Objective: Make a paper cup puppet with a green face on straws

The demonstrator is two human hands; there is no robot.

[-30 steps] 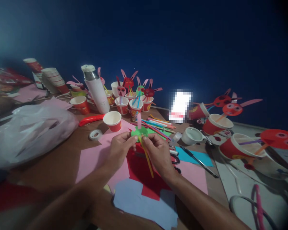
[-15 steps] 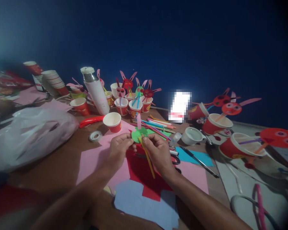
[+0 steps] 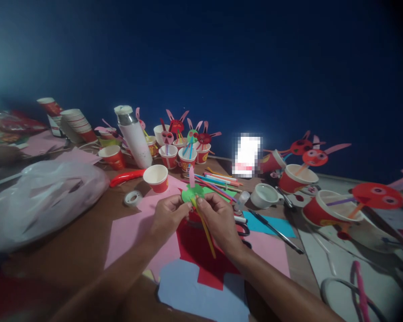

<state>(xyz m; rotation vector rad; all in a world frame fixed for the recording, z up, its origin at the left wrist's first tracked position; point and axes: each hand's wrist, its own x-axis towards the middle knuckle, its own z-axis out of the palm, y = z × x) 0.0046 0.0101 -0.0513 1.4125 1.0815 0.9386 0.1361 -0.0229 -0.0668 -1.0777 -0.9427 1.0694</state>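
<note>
Both my hands pinch a small paper figure above the table. My left hand [image 3: 169, 214] grips the left edge of a green paper disc [image 3: 190, 193] that has a pink paper ear [image 3: 191, 176] standing up from it. My right hand [image 3: 218, 219] presses the disc's right side and a yellow straw [image 3: 206, 230] that slants down from the disc toward me. Under my hands lie red paper [image 3: 201, 243], pink paper [image 3: 127, 228] and pale blue paper [image 3: 195, 290].
A red paper cup [image 3: 156, 177], tape roll [image 3: 133, 197] and white bottle [image 3: 133, 133] stand behind. Cups with rabbit-face straws [image 3: 184, 143] line the back; more cups [image 3: 329, 208] are on the right. Loose straws [image 3: 218, 181], scissors [image 3: 243, 230], a white cup [image 3: 266, 195], a plastic bag [image 3: 40, 197].
The view has tilted up slightly, so everything sits lower in frame. My hands keep the same pinch on the disc and straw, fingers shifting only a little.
</note>
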